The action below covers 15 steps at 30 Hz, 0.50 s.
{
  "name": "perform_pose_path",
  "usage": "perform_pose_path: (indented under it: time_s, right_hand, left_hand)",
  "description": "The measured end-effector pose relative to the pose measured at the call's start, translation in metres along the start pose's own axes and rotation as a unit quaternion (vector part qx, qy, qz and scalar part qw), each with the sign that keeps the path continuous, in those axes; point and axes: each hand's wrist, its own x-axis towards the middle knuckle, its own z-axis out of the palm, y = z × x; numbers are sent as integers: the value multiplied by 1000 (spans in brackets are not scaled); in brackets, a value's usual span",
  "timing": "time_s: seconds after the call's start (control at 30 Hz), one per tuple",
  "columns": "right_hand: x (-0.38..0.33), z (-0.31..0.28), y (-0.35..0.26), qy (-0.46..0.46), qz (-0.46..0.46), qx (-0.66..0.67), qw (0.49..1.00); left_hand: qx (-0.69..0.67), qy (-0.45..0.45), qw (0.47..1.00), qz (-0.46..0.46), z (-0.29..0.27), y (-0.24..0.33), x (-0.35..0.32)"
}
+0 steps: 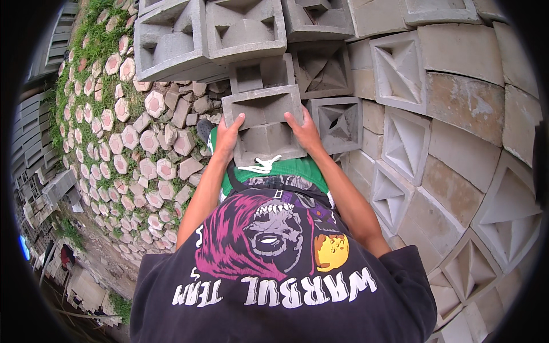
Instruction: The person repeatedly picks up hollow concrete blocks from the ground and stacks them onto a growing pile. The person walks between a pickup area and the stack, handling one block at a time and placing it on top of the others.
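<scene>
Both hands, left (227,137) and right (305,132), grip a rough grey concrete block (263,123) with square hollows, fingers hooked over its edges.

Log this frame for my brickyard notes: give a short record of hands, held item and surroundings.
left hand: grips the block's left edge
right hand: grips the block's right edge
block: grey hollow concrete, held at waist height
stack: patterned concrete blocks, ahead and to the right
paving: pinkish hexagonal pavers with grass, to the left
</scene>
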Motion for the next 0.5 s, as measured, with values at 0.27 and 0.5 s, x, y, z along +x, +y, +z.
perform_pose_path:
  time_s: [0.27,0.5]
  right_hand:
    - [31,1,-1,49,-36,-61,996]
    - [44,-2,-34,69,-48,-64,994]
  left_hand:
    - [26,-12,997,77,8,23,20]
    - [63,4,993,98,11,36,43]
